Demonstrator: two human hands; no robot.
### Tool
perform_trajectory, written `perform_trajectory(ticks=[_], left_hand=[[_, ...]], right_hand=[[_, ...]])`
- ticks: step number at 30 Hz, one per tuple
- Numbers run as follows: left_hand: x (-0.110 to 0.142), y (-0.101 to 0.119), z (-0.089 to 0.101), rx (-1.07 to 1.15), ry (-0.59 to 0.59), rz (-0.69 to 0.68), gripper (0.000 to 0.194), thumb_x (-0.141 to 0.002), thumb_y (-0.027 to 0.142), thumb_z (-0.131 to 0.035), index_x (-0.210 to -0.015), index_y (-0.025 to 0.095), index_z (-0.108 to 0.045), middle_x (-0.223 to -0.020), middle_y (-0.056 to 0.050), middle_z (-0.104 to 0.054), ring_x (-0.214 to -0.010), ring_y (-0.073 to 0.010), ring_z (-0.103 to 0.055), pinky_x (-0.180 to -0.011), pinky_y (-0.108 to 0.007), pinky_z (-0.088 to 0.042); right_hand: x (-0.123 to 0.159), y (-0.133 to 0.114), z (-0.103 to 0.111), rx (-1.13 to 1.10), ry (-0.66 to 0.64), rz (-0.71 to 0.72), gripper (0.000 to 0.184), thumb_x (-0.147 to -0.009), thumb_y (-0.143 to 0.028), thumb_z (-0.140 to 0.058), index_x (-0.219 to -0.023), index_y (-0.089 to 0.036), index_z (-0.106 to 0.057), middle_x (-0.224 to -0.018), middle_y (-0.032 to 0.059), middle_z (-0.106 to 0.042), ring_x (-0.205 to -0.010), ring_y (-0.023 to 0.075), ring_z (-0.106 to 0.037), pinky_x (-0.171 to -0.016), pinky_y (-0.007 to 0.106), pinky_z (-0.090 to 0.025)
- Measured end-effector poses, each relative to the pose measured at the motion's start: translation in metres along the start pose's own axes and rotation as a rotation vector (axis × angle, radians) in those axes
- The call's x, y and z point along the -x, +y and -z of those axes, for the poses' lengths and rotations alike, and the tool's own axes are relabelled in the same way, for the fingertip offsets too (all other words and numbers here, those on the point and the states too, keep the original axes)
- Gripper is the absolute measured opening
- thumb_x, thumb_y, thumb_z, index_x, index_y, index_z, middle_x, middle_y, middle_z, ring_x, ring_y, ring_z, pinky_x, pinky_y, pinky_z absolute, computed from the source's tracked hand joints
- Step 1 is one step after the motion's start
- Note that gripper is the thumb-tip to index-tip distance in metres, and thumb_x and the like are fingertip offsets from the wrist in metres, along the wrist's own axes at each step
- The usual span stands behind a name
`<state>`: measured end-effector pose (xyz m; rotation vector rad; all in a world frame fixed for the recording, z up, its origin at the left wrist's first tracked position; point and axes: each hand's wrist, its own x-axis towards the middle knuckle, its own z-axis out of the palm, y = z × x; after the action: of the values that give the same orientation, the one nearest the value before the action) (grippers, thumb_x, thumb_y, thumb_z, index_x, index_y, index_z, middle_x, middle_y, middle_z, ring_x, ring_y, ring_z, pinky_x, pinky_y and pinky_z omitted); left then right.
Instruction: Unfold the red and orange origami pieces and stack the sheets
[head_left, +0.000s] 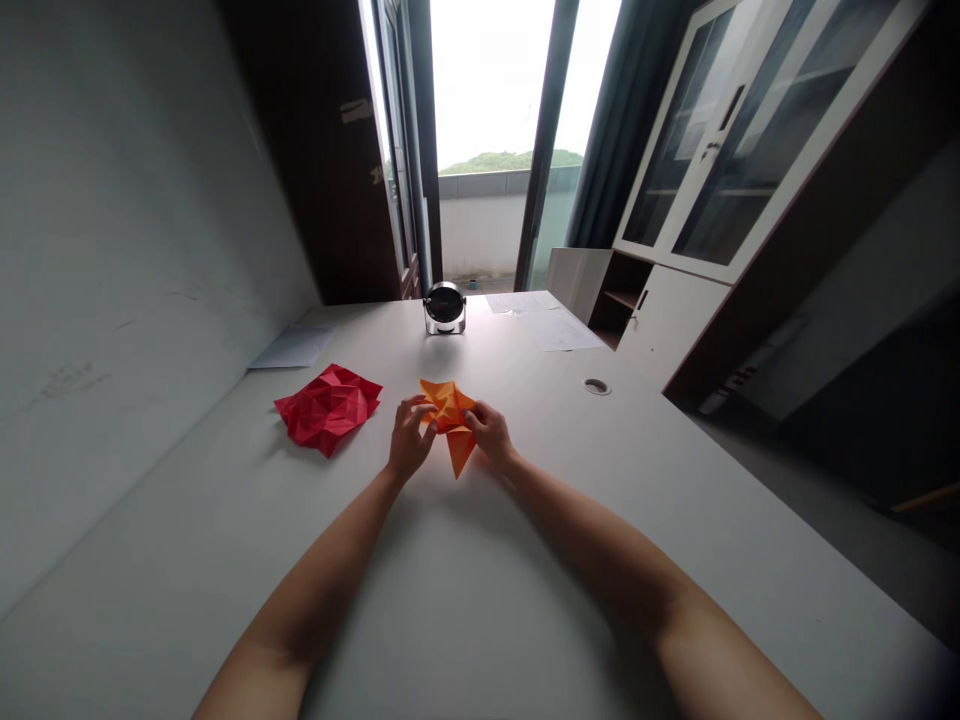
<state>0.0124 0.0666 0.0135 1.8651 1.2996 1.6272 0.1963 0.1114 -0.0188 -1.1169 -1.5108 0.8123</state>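
Note:
An orange origami paper [451, 405] with pointed flaps is between my two hands, over the middle of the white table. My left hand [409, 438] grips its left edge, thumb and fingers curled around the paper. At its right edge, my right hand [490, 430] pinches it between thumb and fingers. One orange point hangs down toward me between the hands. The fingertips beneath the paper are partly hidden. To the left of my left hand lies a red folded paper [330, 408], creased into many facets and touched by neither hand.
A round black device on a silver stand [445, 307] is at the table's far edge. White sheets [559, 325] lie at the back right, and more paper [292, 346] by the left wall. A round cable hole [596, 386] is in the table [480, 600]. Cabinets [690, 180] stand on the right.

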Motion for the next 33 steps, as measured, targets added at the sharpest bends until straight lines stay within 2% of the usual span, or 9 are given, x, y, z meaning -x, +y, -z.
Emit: perform_trajectory(ticks=[3, 9, 13, 18, 21, 25, 28, 30, 33], left_hand=[[0.001, 0.000, -0.001, -0.024, -0.059, 0.000, 0.008, -0.085, 0.025, -0.068, -0.092, 0.026, -0.071, -0.123, -0.010, -0.058, -0.121, -0.0318, -0.047, -0.110, -0.048, -0.033], [0.002, -0.003, -0.003, -0.014, -0.111, -0.020, 0.001, -0.084, 0.028, -0.071, -0.084, 0.027, -0.072, -0.121, -0.009, -0.061, -0.120, -0.0323, -0.046, -0.109, -0.049, -0.031], [0.002, -0.005, -0.004, -0.003, -0.103, -0.020, 0.004, -0.085, 0.026, -0.069, -0.082, 0.027, -0.071, -0.118, -0.009, -0.063, -0.119, -0.0309, -0.047, -0.108, -0.047, -0.032], [0.002, -0.011, -0.001, -0.057, -0.108, -0.009, 0.009, -0.090, 0.024, -0.059, -0.090, 0.026, -0.068, -0.112, -0.010, -0.063, -0.110, -0.0301, -0.050, -0.102, -0.047, -0.036], [0.001, -0.017, 0.001, -0.005, -0.023, 0.042, 0.010, -0.090, 0.021, -0.057, -0.091, 0.025, -0.066, -0.106, -0.010, -0.064, -0.105, -0.0291, -0.053, -0.100, -0.045, -0.038], [-0.002, -0.026, 0.005, 0.067, 0.113, 0.083, 0.007, -0.089, 0.021, -0.059, -0.091, 0.024, -0.065, -0.102, -0.009, -0.062, -0.102, -0.0267, -0.055, -0.095, -0.040, -0.043], [-0.005, -0.034, 0.011, -0.042, 0.169, 0.064, 0.008, -0.093, 0.025, -0.055, -0.094, 0.023, -0.063, -0.099, -0.008, -0.060, -0.097, -0.0238, -0.056, -0.086, -0.036, -0.047], [-0.007, -0.041, 0.017, -0.148, 0.249, 0.062, 0.010, -0.095, 0.028, -0.053, -0.095, 0.022, -0.061, -0.096, -0.007, -0.058, -0.089, -0.0218, -0.056, -0.080, -0.033, -0.047], [-0.009, -0.050, 0.024, -0.182, 0.325, 0.110, 0.012, -0.095, 0.031, -0.053, -0.095, 0.021, -0.060, -0.086, -0.004, -0.057, -0.076, -0.0180, -0.056, -0.070, -0.028, -0.046]], right_hand=[[-0.001, 0.001, 0.001, -0.017, 0.007, -0.019, 0.031, -0.083, -0.049, -0.053, -0.075, -0.020, -0.058, -0.067, -0.0004, -0.056, -0.063, 0.0156, -0.048, -0.058, 0.026, -0.039], [-0.003, 0.004, 0.002, -0.044, 0.009, -0.047, 0.033, -0.082, -0.052, -0.055, -0.073, -0.020, -0.057, -0.064, 0.0000, -0.056, -0.062, 0.0164, -0.049, -0.057, 0.027, -0.038], [-0.003, 0.008, 0.001, -0.026, -0.014, -0.070, 0.032, -0.081, -0.052, -0.055, -0.073, -0.020, -0.057, -0.065, -0.0002, -0.058, -0.061, 0.0161, -0.049, -0.056, 0.027, -0.037], [-0.011, 0.020, 0.005, 0.113, 0.019, -0.093, 0.030, -0.080, -0.049, -0.053, -0.069, -0.021, -0.053, -0.063, -0.0021, -0.056, -0.061, 0.0146, -0.047, -0.055, 0.025, -0.035], [-0.018, 0.027, 0.010, 0.150, 0.064, -0.116, 0.030, -0.078, -0.048, -0.053, -0.065, -0.021, -0.051, -0.063, -0.0016, -0.056, -0.061, 0.0147, -0.048, -0.055, 0.026, -0.035], [-0.027, 0.032, 0.019, -0.008, 0.105, -0.215, 0.026, -0.075, -0.045, -0.055, -0.065, -0.021, -0.053, -0.060, -0.0009, -0.057, -0.061, 0.0155, -0.051, -0.054, 0.026, -0.038], [-0.031, 0.036, 0.024, -0.223, 0.163, -0.308, 0.020, -0.073, -0.040, -0.058, -0.067, -0.021, -0.053, -0.057, -0.0024, -0.055, -0.058, 0.0143, -0.052, -0.051, 0.024, -0.041], [-0.035, 0.039, 0.028, -0.349, 0.199, -0.357, 0.018, -0.072, -0.036, -0.059, -0.067, -0.022, -0.051, -0.056, -0.0037, -0.053, -0.055, 0.0125, -0.051, -0.050, 0.023, -0.044], [-0.039, 0.042, 0.031, -0.444, 0.217, -0.387, 0.014, -0.074, -0.034, -0.058, -0.072, -0.021, -0.051, -0.061, -0.0034, -0.055, -0.056, 0.0115, -0.054, -0.054, 0.023, -0.051]])
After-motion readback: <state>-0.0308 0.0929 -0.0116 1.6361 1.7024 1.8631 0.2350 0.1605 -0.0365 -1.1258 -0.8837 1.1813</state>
